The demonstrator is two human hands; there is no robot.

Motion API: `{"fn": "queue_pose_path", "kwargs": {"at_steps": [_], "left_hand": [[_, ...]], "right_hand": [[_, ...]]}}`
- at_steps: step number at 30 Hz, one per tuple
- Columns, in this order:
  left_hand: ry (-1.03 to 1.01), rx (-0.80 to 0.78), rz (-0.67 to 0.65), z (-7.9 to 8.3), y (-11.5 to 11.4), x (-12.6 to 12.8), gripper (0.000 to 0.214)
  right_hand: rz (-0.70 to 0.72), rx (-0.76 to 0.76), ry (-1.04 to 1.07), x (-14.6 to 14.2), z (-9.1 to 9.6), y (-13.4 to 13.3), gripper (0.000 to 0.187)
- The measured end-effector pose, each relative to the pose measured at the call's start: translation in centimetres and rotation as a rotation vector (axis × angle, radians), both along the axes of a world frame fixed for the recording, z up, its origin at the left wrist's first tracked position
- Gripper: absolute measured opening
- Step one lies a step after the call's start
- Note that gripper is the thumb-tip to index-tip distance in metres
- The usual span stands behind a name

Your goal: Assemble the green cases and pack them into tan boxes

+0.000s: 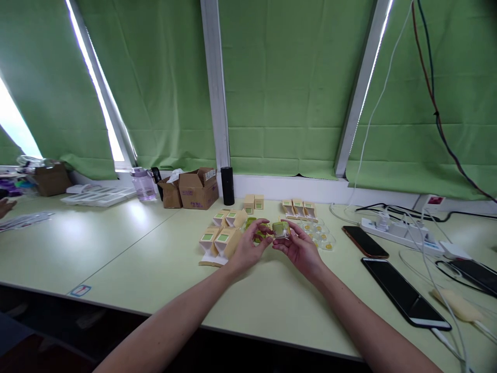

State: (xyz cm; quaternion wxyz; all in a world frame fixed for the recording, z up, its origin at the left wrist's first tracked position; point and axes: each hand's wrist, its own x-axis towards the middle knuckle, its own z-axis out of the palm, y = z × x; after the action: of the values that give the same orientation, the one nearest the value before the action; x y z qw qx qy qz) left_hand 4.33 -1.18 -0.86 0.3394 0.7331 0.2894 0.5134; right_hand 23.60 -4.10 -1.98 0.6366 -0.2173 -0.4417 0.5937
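A small clear plastic box with yellow-green contents (281, 230) is raised above the table in front of me. My right hand (302, 249) grips it from the right with thumb and fingers. On its other side, the bent fingers of my left hand (252, 243) pinch at its left edge; their exact contact is partly hidden. Beside my left hand stand several tan cartons with green labels (223, 238). Green pieces in clear packaging (250, 223) show behind that hand. Past my right hand lies a clear tray with round yellow pieces (322, 239).
More tan cartons stand at the back (298, 208), near a black cylinder (227, 185) and brown boxes (199, 189). Phones (404, 290), a power strip (399, 235) and loose cables crowd the right side. Another person's hand (6, 207) shows at far left, near white trays (99, 196).
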Motion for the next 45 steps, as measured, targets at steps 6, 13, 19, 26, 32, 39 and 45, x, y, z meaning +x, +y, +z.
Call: {"fn": "queue_pose_path", "kwargs": {"at_steps": [6, 13, 19, 26, 32, 39, 45], "left_hand": [[-0.006, -0.015, 0.036, 0.5, -0.5, 0.0, 0.038], [-0.015, -0.037, 0.04, 0.3, -0.3, -0.1, 0.04], [-0.032, -0.09, -0.029, 0.4, -0.3, -0.1, 0.053], [-0.002, -0.019, -0.051, 0.5, -0.5, -0.5, 0.064], [0.051, 0.006, -0.028, 0.1, -0.4, -0.5, 0.069], [0.048, 0.038, -0.031, -0.1, -0.2, -0.3, 0.062], [0.11, 0.025, -0.027, 0.0, -0.3, -0.3, 0.051]], "right_hand": [[-0.009, 0.028, -0.015, 0.8, -0.7, 0.7, 0.037], [0.004, -0.1, 0.044, 0.5, -0.2, 0.1, 0.044], [-0.133, -0.053, 0.019, -0.1, 0.5, -0.7, 0.054], [-0.247, 0.01, -0.098, 0.0, -0.1, -0.1, 0.071], [-0.252, 0.051, -0.136, 0.1, -0.3, 0.1, 0.073], [-0.238, 0.054, -0.16, -0.1, -0.2, -0.1, 0.074], [-0.117, 0.006, -0.178, -0.1, 0.0, -0.5, 0.07]]}}
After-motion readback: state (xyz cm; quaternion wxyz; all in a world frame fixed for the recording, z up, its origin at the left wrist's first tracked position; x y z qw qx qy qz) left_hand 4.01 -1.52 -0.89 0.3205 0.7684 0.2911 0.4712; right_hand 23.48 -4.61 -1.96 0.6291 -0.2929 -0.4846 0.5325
